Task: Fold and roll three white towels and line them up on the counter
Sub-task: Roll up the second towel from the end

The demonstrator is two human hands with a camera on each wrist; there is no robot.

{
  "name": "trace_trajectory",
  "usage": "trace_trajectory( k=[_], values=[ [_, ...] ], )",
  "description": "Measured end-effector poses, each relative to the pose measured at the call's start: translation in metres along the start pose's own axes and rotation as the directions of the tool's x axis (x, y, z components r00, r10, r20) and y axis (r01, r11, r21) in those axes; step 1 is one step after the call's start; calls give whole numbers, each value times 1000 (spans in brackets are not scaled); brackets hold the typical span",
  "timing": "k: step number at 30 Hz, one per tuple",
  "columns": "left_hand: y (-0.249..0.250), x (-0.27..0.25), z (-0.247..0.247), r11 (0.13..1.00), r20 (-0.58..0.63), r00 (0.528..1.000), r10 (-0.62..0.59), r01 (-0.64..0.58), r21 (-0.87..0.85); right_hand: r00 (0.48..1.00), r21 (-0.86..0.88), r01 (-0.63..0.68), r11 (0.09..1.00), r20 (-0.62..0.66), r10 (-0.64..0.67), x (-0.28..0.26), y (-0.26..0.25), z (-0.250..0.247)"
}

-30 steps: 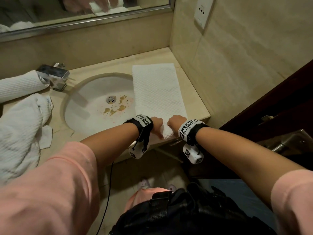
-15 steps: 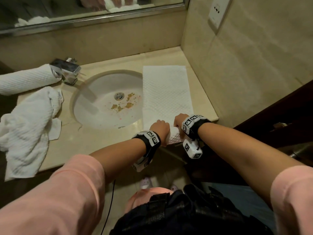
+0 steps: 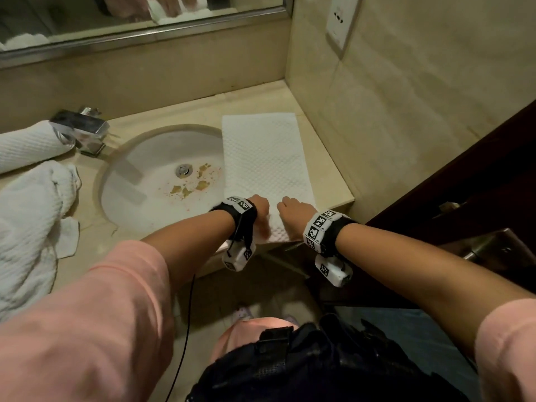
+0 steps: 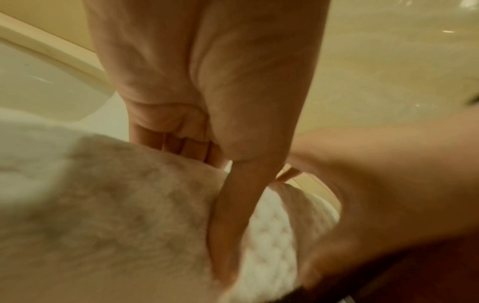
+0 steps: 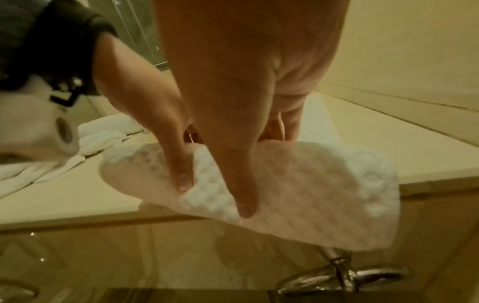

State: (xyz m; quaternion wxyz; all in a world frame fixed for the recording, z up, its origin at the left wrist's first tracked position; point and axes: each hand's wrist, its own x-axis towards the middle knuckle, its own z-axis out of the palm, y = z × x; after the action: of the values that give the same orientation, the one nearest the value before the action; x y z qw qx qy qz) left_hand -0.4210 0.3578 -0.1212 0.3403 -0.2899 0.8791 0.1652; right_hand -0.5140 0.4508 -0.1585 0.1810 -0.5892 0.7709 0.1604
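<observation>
A white waffle towel, folded into a long strip, lies on the counter right of the sink, its left edge over the basin rim. Its near end hangs curled over the counter's front edge. My left hand and right hand sit side by side on that end, both gripping it: fingers curled over the top, thumbs pressed under the fold. A rolled white towel lies at the far left behind the tap. A crumpled white towel lies in front of it.
The round sink, with brown stains near its drain, takes up the counter's middle. A chrome tap stands at its left. A tiled wall bounds the counter on the right, a mirror at the back. A dark door with metal handle stands at right.
Both hands stay on the towel's near end. Half a second ago they were close together; now they sit slightly apart, with the end curled over.
</observation>
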Motion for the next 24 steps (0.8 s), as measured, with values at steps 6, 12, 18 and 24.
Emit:
trace_trajectory(
  k=[6, 12, 18, 24],
  values=[
    [-3, 16, -12, 998, 103, 995, -2, 8, -56, 987, -103, 134, 986, -72, -142, -4, 1, 1],
    [-10, 25, -16, 994, 159, 987, 2, 15, -106, 982, -161, 186, 969, -11, -190, -9, 6, 2],
    [-16, 30, -18, 992, 200, 980, 16, 10, -129, 986, -171, 125, 977, -89, -141, -9, 0, 4],
    [-15, 29, -17, 998, 197, 980, 18, -7, -56, 980, 32, 148, 988, -135, -143, -9, 8, 5]
  ],
)
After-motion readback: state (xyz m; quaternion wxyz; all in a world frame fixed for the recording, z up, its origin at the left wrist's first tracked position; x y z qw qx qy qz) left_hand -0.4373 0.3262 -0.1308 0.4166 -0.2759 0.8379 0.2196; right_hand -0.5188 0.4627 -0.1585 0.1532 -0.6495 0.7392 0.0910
